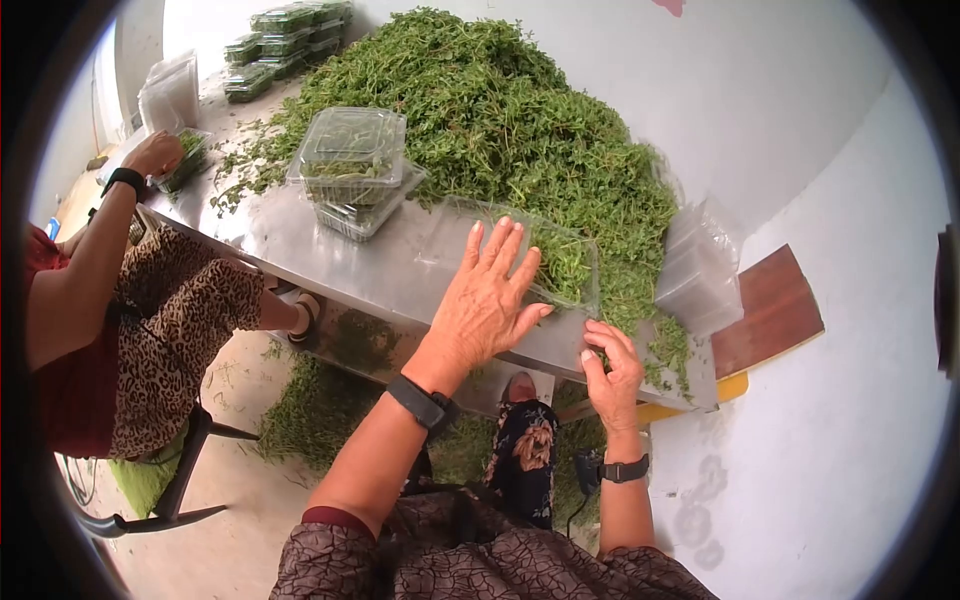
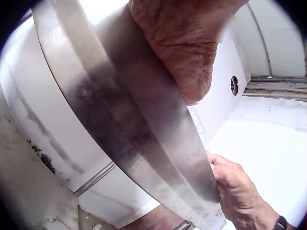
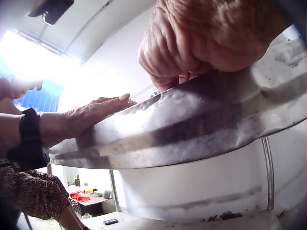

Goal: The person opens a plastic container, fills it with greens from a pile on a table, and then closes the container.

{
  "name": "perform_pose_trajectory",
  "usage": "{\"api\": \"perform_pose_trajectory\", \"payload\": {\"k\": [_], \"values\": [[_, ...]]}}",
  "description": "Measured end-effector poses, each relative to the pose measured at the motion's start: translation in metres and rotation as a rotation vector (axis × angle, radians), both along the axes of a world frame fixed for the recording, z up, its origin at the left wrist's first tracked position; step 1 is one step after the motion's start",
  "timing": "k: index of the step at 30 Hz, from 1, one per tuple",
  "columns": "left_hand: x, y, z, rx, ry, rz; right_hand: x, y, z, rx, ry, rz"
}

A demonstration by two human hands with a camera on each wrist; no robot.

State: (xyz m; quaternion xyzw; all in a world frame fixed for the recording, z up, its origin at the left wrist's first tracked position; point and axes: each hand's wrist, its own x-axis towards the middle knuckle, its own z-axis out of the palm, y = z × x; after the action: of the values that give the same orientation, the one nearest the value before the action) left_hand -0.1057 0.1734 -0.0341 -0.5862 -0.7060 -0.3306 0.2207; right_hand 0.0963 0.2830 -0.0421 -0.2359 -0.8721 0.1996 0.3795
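An open clear container [image 1: 568,265] lies on the metal table, leafy greens in its right part. Across its near side my left hand [image 1: 485,290] is spread, fingers straight, the fingertips by the greens. At the table edge, close to the container's near right corner, my right hand [image 1: 613,375] has bent fingers. A bit of green shows by its thumb; whether it is pinched, I cannot tell. The left wrist view shows the heel of my left hand [image 2: 184,52] over the table. In the right wrist view my right hand's [image 3: 206,40] fingertips are hidden behind the rim.
A large heap of greens [image 1: 480,100] covers the table's back. Filled clear boxes [image 1: 355,150] are stacked left of my left hand, with more boxes [image 1: 285,40] at the far left. Nested empty containers [image 1: 700,265] stand right. Another person's hand [image 1: 158,155] touches a filled box.
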Motion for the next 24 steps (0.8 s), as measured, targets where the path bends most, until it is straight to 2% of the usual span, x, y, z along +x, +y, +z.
{"api": "perform_pose_trajectory", "payload": {"k": [24], "values": [[-0.0051,0.0060,-0.0079,0.078,0.079,0.017,-0.0012,0.0094,-0.0100,-0.041,0.043,0.019]]}}
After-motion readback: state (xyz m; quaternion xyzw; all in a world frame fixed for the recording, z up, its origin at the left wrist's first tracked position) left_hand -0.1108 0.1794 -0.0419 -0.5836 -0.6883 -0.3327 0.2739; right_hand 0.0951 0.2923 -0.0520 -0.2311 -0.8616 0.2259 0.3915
